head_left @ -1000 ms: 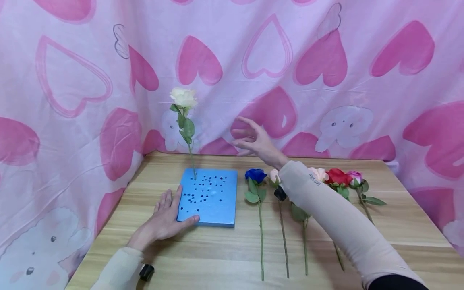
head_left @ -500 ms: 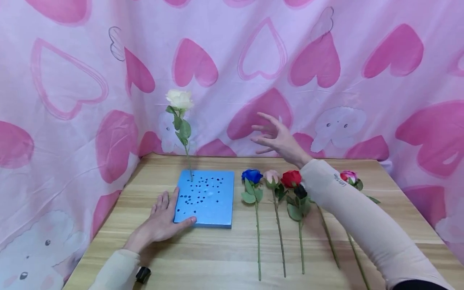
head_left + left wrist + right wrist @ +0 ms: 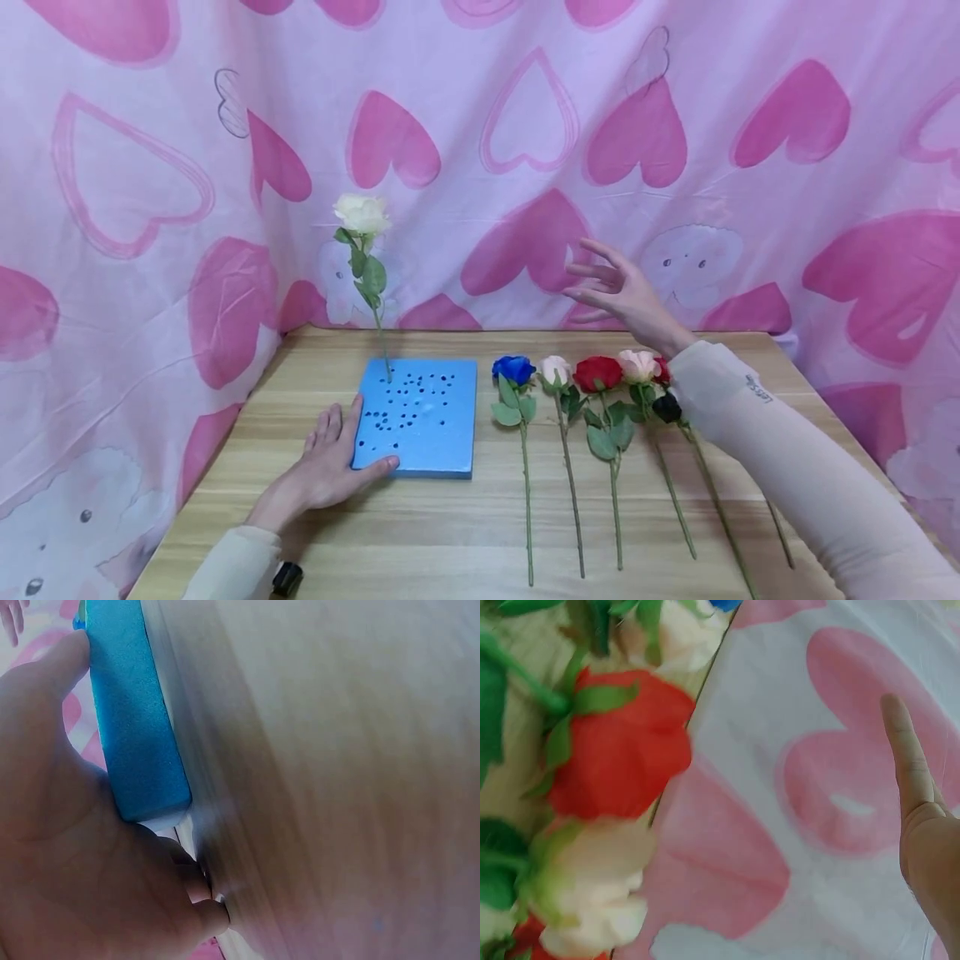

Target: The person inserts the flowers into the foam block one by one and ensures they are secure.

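Observation:
A blue foam block (image 3: 420, 433) dotted with small holes lies flat on the table. From its back left part rises a white rose (image 3: 362, 215), its stem standing in the block. My left hand (image 3: 324, 462) rests along the block's left side, thumb over the front corner; the left wrist view shows the palm against the block's edge (image 3: 139, 712). My right hand (image 3: 626, 292) is raised with fingers spread, holding nothing, above the row of roses. Below it lie a red rose (image 3: 597, 374) and a pale pink rose (image 3: 640, 366).
A blue rose (image 3: 513, 369) and a light pink rose (image 3: 556, 372) lie to the right of the block, stems toward the front. Another red rose (image 3: 662, 371) is partly hidden by the right sleeve. A pink heart-patterned curtain (image 3: 420, 250) hangs behind the table (image 3: 420, 533).
My right hand has moved to the right over the roses, uncovering the red and pale pink ones. The left hand stays at the block.

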Tool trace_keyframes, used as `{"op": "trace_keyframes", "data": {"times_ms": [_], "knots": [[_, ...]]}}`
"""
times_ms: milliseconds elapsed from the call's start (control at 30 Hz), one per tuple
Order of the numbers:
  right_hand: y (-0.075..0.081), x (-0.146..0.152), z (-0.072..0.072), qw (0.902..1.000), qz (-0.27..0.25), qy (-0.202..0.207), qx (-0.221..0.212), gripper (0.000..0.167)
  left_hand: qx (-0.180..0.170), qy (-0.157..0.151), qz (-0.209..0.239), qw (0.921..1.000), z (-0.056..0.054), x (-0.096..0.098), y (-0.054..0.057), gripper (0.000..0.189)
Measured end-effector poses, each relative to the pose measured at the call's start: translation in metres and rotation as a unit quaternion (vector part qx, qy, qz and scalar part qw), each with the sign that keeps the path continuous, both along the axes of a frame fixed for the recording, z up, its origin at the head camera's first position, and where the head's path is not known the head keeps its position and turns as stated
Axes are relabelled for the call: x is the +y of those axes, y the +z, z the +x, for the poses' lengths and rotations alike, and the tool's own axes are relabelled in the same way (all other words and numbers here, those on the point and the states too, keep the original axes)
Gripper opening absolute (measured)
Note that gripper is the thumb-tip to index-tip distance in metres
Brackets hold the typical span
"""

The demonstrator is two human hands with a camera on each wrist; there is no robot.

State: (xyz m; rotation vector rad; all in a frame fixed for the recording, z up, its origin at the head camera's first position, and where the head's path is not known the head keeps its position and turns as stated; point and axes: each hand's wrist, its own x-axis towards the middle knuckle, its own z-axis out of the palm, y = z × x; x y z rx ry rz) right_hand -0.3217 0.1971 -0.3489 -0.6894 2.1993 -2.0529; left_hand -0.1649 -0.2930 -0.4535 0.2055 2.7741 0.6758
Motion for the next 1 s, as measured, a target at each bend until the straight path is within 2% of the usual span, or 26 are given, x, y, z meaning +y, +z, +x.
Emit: {"op": "trace_keyframes", "data": {"times_ms": [167, 367, 700, 1000], "knots": [[-0.001, 0.025, 0.008, 0.9997, -0.004, -0.017, -0.017, 0.082, -0.002, -0.002, -0.001, 1.0000, 0.000, 0.000, -0.002, 0.129], [-0.003, 0.052, 0.015, 0.9994, -0.003, -0.031, -0.018, 0.079, -0.002, -0.002, -0.001, 1.0000, 0.000, -0.001, -0.001, 0.130], [-0.007, 0.097, 0.030, 0.9968, 0.023, -0.076, -0.009, 0.081, 0.008, -0.009, -0.002, 0.9999, -0.002, 0.001, 0.000, 0.129], [-0.006, 0.128, 0.041, 0.9962, -0.015, -0.082, -0.025, 0.083, 0.004, -0.008, 0.000, 1.0000, -0.003, -0.001, 0.000, 0.129]]}}
